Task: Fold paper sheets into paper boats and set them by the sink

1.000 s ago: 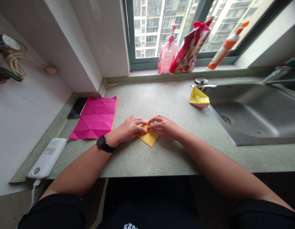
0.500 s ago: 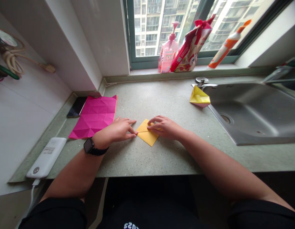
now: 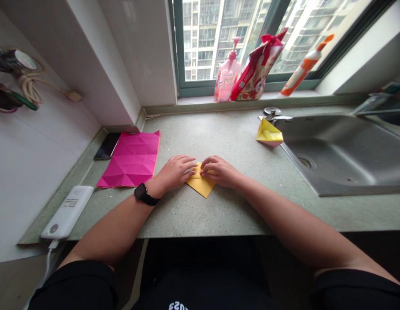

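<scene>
A folded yellow-orange origami paper [image 3: 201, 186] lies on the speckled green countertop [image 3: 219, 215], its lower point towards me. My left hand [image 3: 175, 173] has its fingertips on the paper's upper left part, and my right hand [image 3: 219, 171] presses its upper right part. Together the hands hide most of the upper half of the paper. To the left of my left hand lies a creased magenta paper sheet [image 3: 128, 160]. A folded yellow and pink origami piece [image 3: 269, 134] sits farther off, at the sink's edge.
A black smartphone [image 3: 106, 145] lies partly under the magenta sheet, and a white power bank [image 3: 67, 212] with a cable lies at the left. A steel sink [image 3: 342, 155] is on the right. A pink soap pump [image 3: 227, 75], a red bag [image 3: 256, 69] and an orange-capped tube [image 3: 303, 69] stand on the windowsill.
My left hand has moved right, from beside the paper's left corner onto the paper. My right hand and the paper have stayed about where they were.
</scene>
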### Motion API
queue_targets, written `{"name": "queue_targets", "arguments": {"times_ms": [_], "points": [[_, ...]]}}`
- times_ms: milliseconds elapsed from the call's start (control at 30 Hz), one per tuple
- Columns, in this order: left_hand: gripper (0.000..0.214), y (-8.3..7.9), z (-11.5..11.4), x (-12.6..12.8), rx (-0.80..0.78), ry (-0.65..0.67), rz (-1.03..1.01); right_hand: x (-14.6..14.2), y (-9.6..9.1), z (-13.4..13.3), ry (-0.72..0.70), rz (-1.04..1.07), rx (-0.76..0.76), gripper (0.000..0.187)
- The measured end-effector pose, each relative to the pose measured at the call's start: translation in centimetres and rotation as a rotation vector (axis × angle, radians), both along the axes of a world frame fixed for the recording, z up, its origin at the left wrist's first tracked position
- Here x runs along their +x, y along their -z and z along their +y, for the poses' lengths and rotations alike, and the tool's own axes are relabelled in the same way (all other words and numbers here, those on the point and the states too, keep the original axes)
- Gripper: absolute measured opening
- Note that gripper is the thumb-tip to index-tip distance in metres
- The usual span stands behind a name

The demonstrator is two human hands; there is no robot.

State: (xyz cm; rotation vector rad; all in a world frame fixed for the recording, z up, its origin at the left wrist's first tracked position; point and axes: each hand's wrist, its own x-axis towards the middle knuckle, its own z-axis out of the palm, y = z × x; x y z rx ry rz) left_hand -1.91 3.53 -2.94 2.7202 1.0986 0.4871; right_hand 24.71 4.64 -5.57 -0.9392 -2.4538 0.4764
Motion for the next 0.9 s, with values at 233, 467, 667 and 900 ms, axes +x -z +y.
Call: {"name": "queue_targets", "arguments": {"times_ms": [233,467,667,900], "points": [[0.039,0.7,0.2,-0.4,-0.101,-0.015,0.043,0.2,0.9,0.1,0.103,-0.088,0.001,0.029],[0.044,0.8,0.4,-1.2,-0.181,-0.027,0.069,3.9,2.4,1.6,0.219,-0.182,-0.054,0.076],[0.05,0.6,0.6,-2.1,-0.236,-0.015,0.083,6.1,1.2,1.9,0.183,-0.16,-0.12,0.066],[0.044,0.5,0.6,-2.1,-0.24,-0.032,0.043,3.7,-0.2,0.8,0.159,-0.054,-0.121,0.02]]}}
